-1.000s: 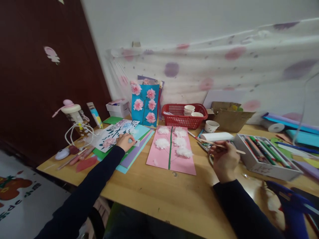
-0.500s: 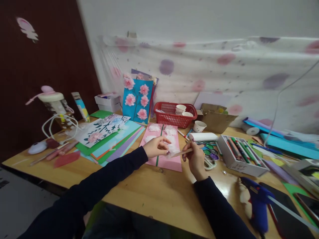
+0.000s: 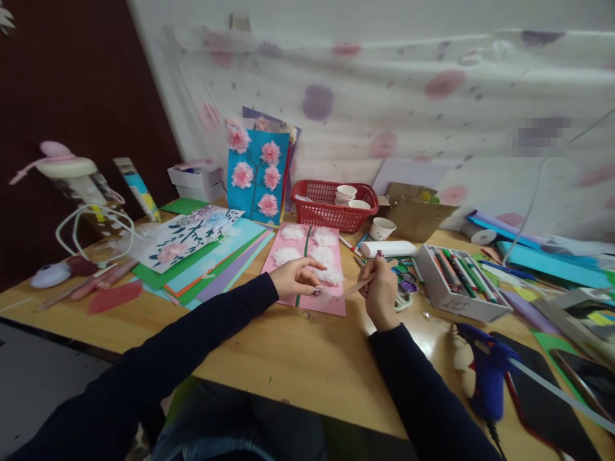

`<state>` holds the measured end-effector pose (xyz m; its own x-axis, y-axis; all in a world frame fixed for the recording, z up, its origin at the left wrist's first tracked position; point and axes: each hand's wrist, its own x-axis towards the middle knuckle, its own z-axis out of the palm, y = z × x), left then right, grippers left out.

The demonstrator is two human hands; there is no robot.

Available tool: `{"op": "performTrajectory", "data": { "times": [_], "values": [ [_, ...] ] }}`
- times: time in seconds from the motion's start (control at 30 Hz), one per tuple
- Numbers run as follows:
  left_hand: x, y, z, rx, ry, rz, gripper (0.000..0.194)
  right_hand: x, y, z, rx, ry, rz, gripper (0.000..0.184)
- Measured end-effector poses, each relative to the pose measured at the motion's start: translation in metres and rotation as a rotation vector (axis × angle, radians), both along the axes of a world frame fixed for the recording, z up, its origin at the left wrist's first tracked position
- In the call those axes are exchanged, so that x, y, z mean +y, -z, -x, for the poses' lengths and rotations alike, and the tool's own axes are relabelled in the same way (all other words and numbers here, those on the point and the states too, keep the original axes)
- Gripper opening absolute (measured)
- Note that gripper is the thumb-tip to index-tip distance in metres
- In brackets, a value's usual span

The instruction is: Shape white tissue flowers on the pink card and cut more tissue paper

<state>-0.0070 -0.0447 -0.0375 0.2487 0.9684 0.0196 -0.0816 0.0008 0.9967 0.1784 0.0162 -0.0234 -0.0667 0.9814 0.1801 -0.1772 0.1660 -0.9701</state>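
A pink sheet of card (image 3: pixel 316 306) lies on the table, with a dark green stem line down its middle and several tufts of white cotton (image 3: pixel 284 257) on both sides. Over its lower part my left hand (image 3: pixel 294 279) hovers, thumb and fingers apart, with nothing visible between them. My right hand (image 3: pixel 380 293), at the card's right edge, pinches a flat wooden craft stick (image 3: pixel 359 284). The stick slants down to the left, its tip over the card's lower right; whether it touches the card I cannot tell.
Behind stand a blue card with pink flowers (image 3: pixel 258 173) and a red basket (image 3: pixel 312 214) with paper cups. Coloured paper (image 3: pixel 218 291) is stacked at left. On the right are a marker box (image 3: pixel 473 306), a blue glue gun (image 3: pixel 487 368) and a dark tablet (image 3: pixel 542 397).
The view has shifted, so the table items sit higher and slightly left. The stick in my right hand has tipped from nearly level to slanting down, and more cotton shows beside my left fingers.
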Motion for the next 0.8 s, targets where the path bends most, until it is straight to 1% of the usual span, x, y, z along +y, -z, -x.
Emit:
{"op": "performTrajectory", "data": {
  "times": [0.07,0.13,0.23,0.3,0.47,0.57,0.7,0.8],
  "values": [
    [-0.001,0.0,0.0,0.006,-0.004,-0.007,0.053,-0.001,-0.001,0.001,-0.078,-0.013,-0.005,0.048],
    [-0.003,0.001,-0.004,0.018,-0.018,-0.019,0.049,-0.006,-0.001,0.004,-0.136,-0.084,-0.01,0.05],
    [-0.007,0.003,-0.012,0.027,-0.025,0.002,0.048,-0.015,-0.001,0.011,-0.146,-0.192,-0.005,0.05],
    [-0.01,0.004,-0.017,0.038,-0.027,0.024,0.05,-0.018,-0.001,0.013,-0.145,-0.219,-0.002,0.049],
    [-0.014,0.005,-0.021,0.065,-0.019,0.043,0.054,-0.019,-0.001,0.013,-0.147,-0.212,-0.001,0.049],
    [-0.014,0.004,-0.021,0.054,-0.019,0.045,0.052,-0.018,0.0,0.013,-0.135,-0.203,0.005,0.049],
    [-0.015,0.004,-0.021,0.054,-0.021,0.034,0.048,-0.016,0.001,0.012,-0.13,-0.143,0.013,0.048],
    [-0.015,0.004,-0.022,0.069,-0.051,0.031,0.047,-0.015,0.001,0.011,-0.121,-0.165,0.016,0.048]
  ]
}}
